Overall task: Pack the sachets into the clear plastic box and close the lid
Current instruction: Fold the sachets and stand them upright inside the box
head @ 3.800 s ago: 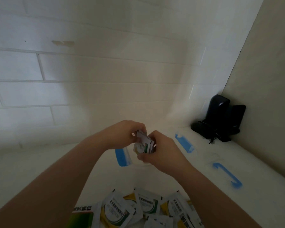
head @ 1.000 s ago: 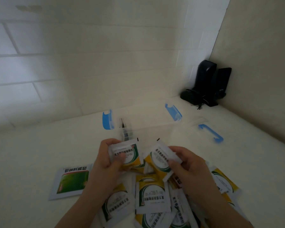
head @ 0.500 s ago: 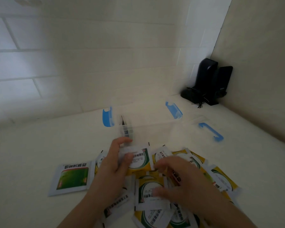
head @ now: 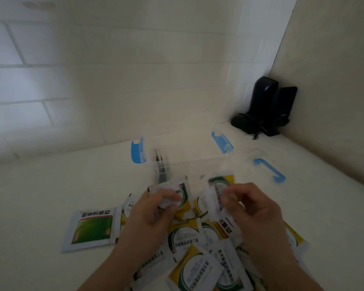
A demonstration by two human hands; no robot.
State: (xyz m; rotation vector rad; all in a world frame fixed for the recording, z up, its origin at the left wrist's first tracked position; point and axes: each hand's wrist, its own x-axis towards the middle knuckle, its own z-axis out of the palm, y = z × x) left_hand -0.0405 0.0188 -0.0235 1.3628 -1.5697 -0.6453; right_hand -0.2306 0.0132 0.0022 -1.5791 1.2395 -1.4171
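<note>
A clear plastic box (head: 189, 162) with blue clips stands open behind a pile of yellow, green and white sachets (head: 198, 267); a few sachets stand on edge at its left end. Its clear lid (head: 261, 162), with a blue clip, lies to the right. My left hand (head: 153, 208) pinches one sachet (head: 182, 194) just in front of the box. My right hand (head: 254, 208) grips another sachet (head: 219, 183), blurred, lifted off the pile. A larger green-printed sachet (head: 93, 227) lies flat to the left.
A black device with a cable (head: 265, 110) sits in the far right corner. White tiled wall stands behind the box, and a beige wall runs along the right. The surface (head: 40, 196) is white.
My right hand has picked a sachet off the pile and raised it beside the one in my left hand. Both hands now sit just in front of the box.
</note>
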